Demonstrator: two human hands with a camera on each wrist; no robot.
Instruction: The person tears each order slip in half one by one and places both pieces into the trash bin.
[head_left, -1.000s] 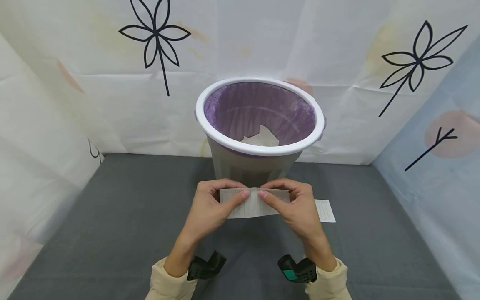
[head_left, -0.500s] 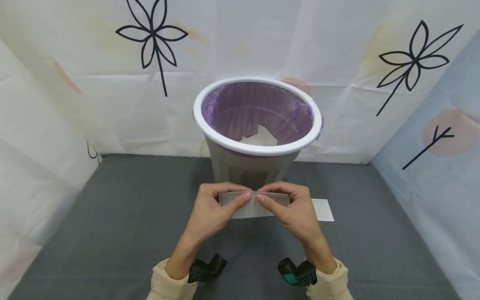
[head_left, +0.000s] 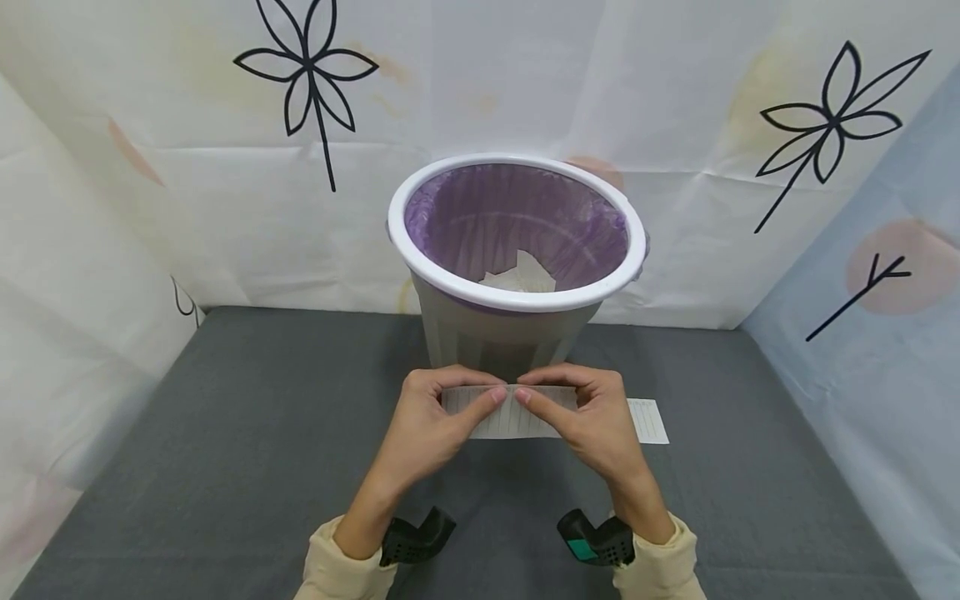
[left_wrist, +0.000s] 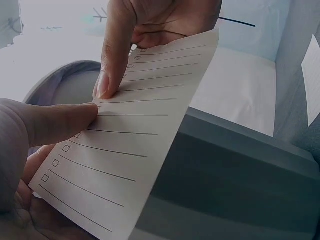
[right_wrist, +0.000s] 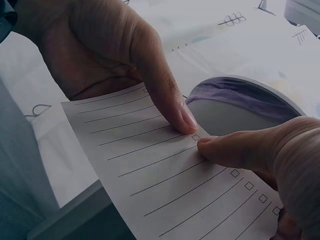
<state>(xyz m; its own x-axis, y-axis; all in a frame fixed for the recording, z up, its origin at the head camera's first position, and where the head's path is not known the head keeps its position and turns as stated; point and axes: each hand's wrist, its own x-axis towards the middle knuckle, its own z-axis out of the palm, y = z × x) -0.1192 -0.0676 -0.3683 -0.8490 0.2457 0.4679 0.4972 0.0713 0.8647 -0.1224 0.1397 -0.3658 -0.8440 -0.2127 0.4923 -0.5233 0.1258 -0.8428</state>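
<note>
A checklist sheet [head_left: 510, 421], ruled with lines and small boxes, is held up in front of the bin. My left hand [head_left: 423, 425] pinches its top edge just left of the middle, thumb on the near face and fingers behind. Right of the middle, my right hand [head_left: 596, 421] pinches the same edge, and the two thumb tips nearly meet. The left wrist view shows the sheet [left_wrist: 140, 120] whole and slightly curved, its boxes running along the pinched edge. Both thumbs press beside those boxes in the right wrist view, where the sheet [right_wrist: 150, 165] slopes away.
A grey bin with a white rim [head_left: 517, 302] and purple liner [head_left: 517, 208] stands behind the hands, with torn paper pieces [head_left: 528, 273] inside. Another lined paper [head_left: 648, 422] lies on the dark grey table [head_left: 285, 433], partly hidden by the right hand. Printed cloth [head_left: 525, 83] surrounds the table.
Both hands and the sheet have come down slightly, toward the person. The thumbs have drawn a little closer together along the edge. The bin and the other paper have stayed put.
</note>
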